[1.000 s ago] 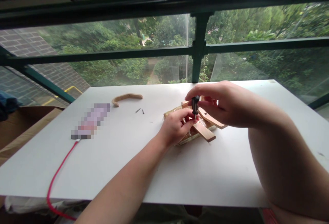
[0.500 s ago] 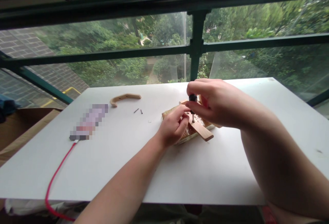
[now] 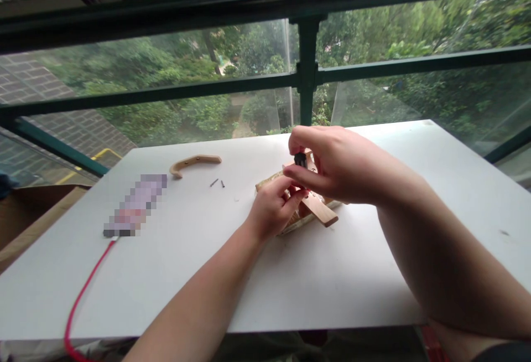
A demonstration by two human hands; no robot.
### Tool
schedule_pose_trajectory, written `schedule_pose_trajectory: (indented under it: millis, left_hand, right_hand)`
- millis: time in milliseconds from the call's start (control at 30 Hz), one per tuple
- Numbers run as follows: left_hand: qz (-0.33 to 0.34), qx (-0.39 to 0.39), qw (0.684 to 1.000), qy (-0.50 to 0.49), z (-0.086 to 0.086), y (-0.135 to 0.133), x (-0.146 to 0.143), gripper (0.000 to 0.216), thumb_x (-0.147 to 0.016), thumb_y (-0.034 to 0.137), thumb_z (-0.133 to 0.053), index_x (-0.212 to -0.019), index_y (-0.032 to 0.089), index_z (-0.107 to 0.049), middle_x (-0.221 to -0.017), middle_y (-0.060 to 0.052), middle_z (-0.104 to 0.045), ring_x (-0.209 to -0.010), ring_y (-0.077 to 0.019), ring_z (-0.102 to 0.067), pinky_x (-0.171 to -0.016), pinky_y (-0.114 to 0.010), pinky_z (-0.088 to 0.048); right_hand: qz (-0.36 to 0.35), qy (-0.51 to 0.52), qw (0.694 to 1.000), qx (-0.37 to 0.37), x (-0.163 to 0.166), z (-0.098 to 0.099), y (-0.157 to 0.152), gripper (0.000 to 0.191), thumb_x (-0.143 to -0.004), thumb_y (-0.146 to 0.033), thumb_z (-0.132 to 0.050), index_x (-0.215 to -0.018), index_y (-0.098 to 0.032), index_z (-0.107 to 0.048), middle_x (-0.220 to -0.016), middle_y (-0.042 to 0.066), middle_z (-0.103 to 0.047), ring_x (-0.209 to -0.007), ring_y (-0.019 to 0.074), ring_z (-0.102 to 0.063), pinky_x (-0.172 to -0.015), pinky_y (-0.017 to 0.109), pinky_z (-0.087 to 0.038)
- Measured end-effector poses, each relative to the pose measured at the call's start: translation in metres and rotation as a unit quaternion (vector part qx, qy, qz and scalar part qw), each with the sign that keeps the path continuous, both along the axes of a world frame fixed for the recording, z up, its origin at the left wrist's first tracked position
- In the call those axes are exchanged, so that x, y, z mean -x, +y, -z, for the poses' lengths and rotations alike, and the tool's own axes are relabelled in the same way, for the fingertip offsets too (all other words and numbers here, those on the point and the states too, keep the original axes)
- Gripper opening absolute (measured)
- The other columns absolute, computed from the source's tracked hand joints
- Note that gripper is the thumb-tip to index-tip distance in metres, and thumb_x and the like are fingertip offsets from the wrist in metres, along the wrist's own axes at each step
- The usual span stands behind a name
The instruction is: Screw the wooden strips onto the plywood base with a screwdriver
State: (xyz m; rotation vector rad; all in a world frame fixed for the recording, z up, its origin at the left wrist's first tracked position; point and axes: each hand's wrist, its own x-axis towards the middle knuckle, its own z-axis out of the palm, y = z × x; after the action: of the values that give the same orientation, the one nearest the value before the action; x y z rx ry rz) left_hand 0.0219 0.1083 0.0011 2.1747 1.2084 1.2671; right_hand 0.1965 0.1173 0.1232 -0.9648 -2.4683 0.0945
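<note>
My right hand (image 3: 327,163) is closed round the black handle of a screwdriver (image 3: 300,160), held upright with its lower end hidden by fingers. My left hand (image 3: 276,204) is closed just below it, fingertips together at the screwdriver's lower end; what they pinch is hidden. Under both hands lies a flat wooden piece (image 3: 321,211) with holes, its near end sticking out to the right. It rests across a brown-orange object with a pale rim (image 3: 265,182), mostly covered by my hands; its kind cannot be made out.
On the white table (image 3: 186,273) lie a curved wooden piece (image 3: 194,161) with holes and two small screws (image 3: 218,183). To the left is a blurred-out phone-like device (image 3: 136,207) with a red cable (image 3: 87,290). A cardboard box (image 3: 41,212) stands beside the table; a green railing (image 3: 307,74) runs behind.
My left fingertips have moved right to the screwdriver's lower end, where its shaft was visible before. The screwdriver remains in my right hand. The whole view has shifted slightly.
</note>
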Motion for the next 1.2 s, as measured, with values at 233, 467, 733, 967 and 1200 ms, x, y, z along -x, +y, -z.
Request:
schedule_pose_trajectory:
  millis: [233, 467, 733, 967, 1200]
  left_hand:
    - [0.033, 0.049, 0.998, -0.013, -0.003, -0.002, -0.001, 0.014, -0.090, 0.022, -0.059, -0.099, 0.018, -0.069, -0.084, -0.001, -0.071, -0.066, -0.0099, -0.060, -0.059, -0.020, -0.046]
    - [0.032, 0.049, 0.998, -0.020, 0.000, -0.001, -0.001, 0.014, -0.091, 0.024, -0.059, -0.098, 0.019, -0.069, -0.085, -0.002, -0.071, -0.067, -0.0102, -0.062, -0.060, -0.020, -0.048]
    - [0.034, 0.033, 0.999, -0.018, 0.000, -0.002, -0.001, 0.013, -0.089, 0.020, -0.059, -0.098, 0.019, -0.067, -0.087, -0.001, -0.069, -0.063, -0.0084, -0.058, -0.063, -0.021, -0.049]
    - [0.045, 0.016, 0.999, 0.004, 0.000, -0.002, 0.002, 0.026, -0.083, 0.009, -0.050, -0.101, 0.018, -0.067, -0.088, -0.001, -0.067, -0.069, -0.0110, -0.057, -0.069, -0.023, -0.049]
    - [0.038, 0.008, 0.999, 0.002, 0.000, -0.002, 0.001, 0.025, -0.081, 0.009, -0.051, -0.099, 0.018, -0.067, -0.089, -0.001, -0.069, -0.071, -0.0116, -0.059, -0.070, -0.023, -0.049]
  right_hand:
    - [-0.053, 0.014, 0.998, 0.019, -0.013, -0.009, -0.003, 0.028, -0.083, -0.017, -0.053, -0.108, -0.019, -0.066, -0.086, 0.001, -0.067, -0.064, 0.0091, -0.052, -0.062, 0.022, -0.036]
    - [-0.041, 0.014, 0.999, 0.003, -0.012, -0.007, -0.001, 0.030, -0.083, -0.016, -0.052, -0.108, -0.019, -0.068, -0.085, 0.001, -0.069, -0.063, 0.0094, -0.053, -0.063, 0.023, -0.037]
    - [-0.039, 0.016, 0.999, -0.005, -0.012, -0.008, -0.002, 0.026, -0.085, -0.017, -0.053, -0.105, -0.018, -0.068, -0.082, 0.001, -0.068, -0.062, 0.0087, -0.052, -0.062, 0.022, -0.037]
    - [-0.017, 0.013, 1.000, -0.004, -0.013, -0.007, -0.001, 0.022, -0.085, -0.021, -0.056, -0.104, -0.020, -0.068, -0.074, -0.001, -0.065, -0.058, 0.0086, -0.050, -0.059, 0.022, -0.036]
    - [-0.007, 0.004, 1.000, 0.001, -0.012, -0.009, -0.002, 0.014, -0.084, -0.026, -0.059, -0.095, -0.020, -0.063, -0.068, -0.003, -0.062, -0.056, 0.0080, -0.050, -0.056, 0.021, -0.036]
